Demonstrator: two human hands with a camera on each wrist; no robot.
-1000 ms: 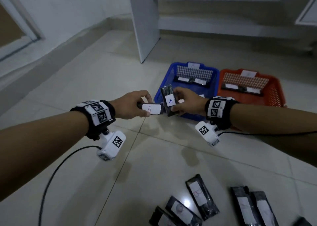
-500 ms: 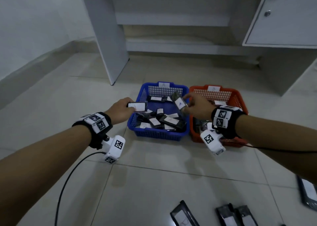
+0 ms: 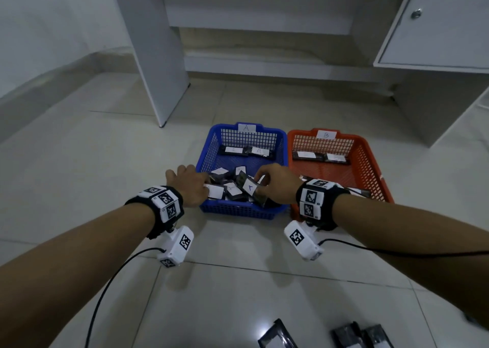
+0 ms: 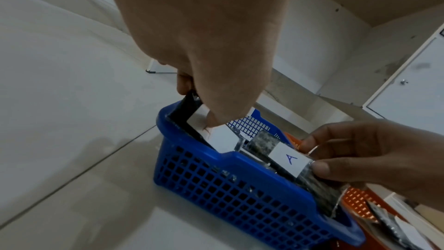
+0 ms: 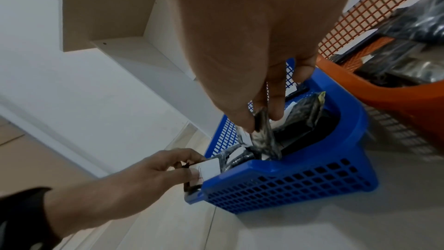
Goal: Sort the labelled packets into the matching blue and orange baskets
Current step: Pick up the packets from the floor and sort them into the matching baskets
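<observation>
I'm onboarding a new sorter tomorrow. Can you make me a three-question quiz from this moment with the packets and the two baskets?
1. True or false: both hands hold a packet over the blue basket.
2. Which letter is on the label of the packet in the right hand? (a) A (b) B (c) C
3. Fill in: the tag on the far wall of the orange basket reads ___.

Key
1. True: the left hand pinches a packet at the near left corner, the right hand one near the middle.
2. (a): a blue A, matching the blue basket's own tag.
3. B.
</observation>
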